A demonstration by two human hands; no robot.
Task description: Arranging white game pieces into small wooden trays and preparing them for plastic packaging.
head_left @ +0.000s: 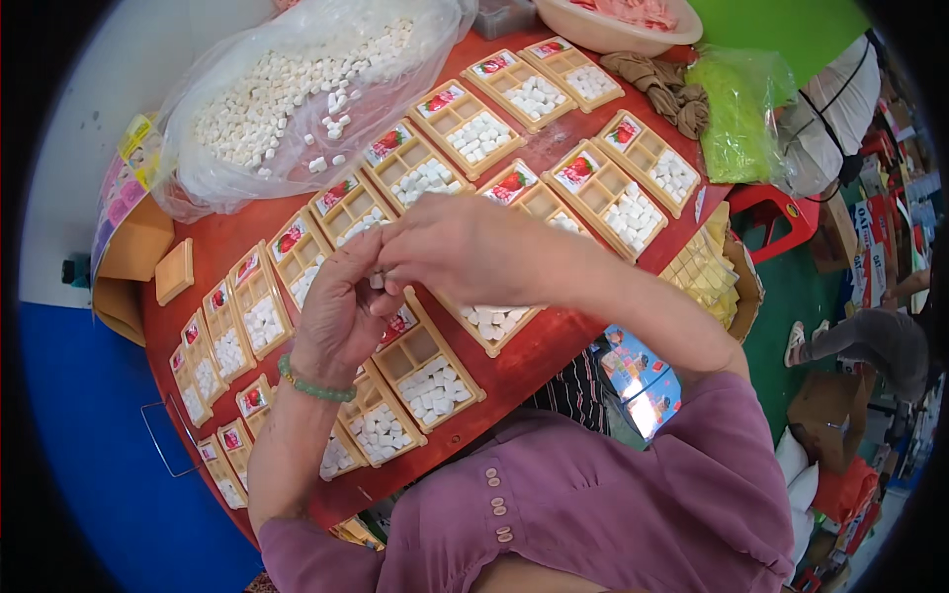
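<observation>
My left hand [341,296], with a green bead bracelet [316,387] at its wrist, is cupped above the middle of the tray rows. A small white piece [377,281], like a mini marshmallow, shows between its thumb and fingers. My right hand [460,247] reaches across from the right, its bent fingertips meeting the left fingers; what they pinch is hidden. Below the hands lie beige divided trays, among them a tray [477,392] with white pieces heaped in its large compartment [432,388]. Each tray has small compartments and a strawberry picture at one end.
A clear plastic bag [287,109] full of white pieces lies open at the far left of the red table [198,237]. A beige lid-like block [174,273] is beside it. At the back right stand a white basin [633,30], brown cloth [657,84] and a lime-green package [732,109].
</observation>
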